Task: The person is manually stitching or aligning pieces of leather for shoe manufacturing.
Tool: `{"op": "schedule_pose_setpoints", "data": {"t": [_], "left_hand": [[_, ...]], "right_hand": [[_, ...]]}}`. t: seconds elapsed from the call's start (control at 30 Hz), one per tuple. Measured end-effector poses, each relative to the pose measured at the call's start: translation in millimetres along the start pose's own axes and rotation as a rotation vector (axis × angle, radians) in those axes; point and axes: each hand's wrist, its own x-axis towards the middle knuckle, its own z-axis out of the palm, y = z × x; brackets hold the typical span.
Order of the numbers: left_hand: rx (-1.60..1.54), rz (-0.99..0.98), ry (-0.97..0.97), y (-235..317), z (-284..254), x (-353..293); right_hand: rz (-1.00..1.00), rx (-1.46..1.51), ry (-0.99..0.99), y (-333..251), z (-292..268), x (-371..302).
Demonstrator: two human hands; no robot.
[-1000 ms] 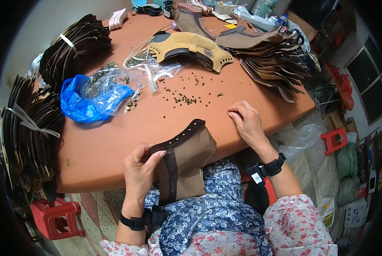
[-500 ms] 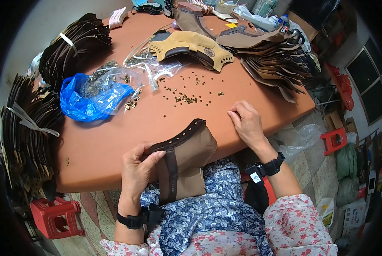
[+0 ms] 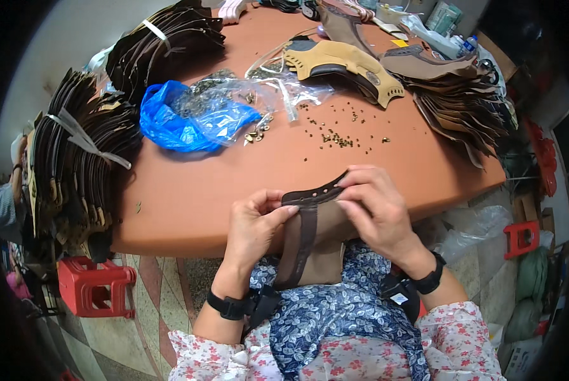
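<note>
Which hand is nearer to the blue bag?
Left. The left hand is on the near, right side of the blue plastic bag; the right hand is farther right.

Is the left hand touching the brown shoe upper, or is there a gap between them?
Touching. The head view shows the left hand with its fingers pressed on the dark punched edge of the brown shoe upper, no gap visible.

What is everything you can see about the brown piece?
The brown piece looks like cloth or soft leather, with a darker band pierced by several holes and a dark strip running down. The left hand pinches the band's left end; the right hand touches its other end. It hangs tilted at the table's edge, over the apron.
</note>
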Motion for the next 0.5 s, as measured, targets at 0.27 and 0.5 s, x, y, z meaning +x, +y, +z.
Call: {"op": "schedule_pose_setpoints", "data": {"t": [0.27,0.5], "left_hand": [[-0.004,-0.021,-0.003,2.4,-2.2,1.1],[-0.039,0.031,-0.029,-1.2,-1.5,0.4]], "right_hand": [[-0.028,-0.159,-0.075,-8.0,43.2,8.3],[-0.023,-0.161,-0.125,-8.4,52.5,9.3]]}}
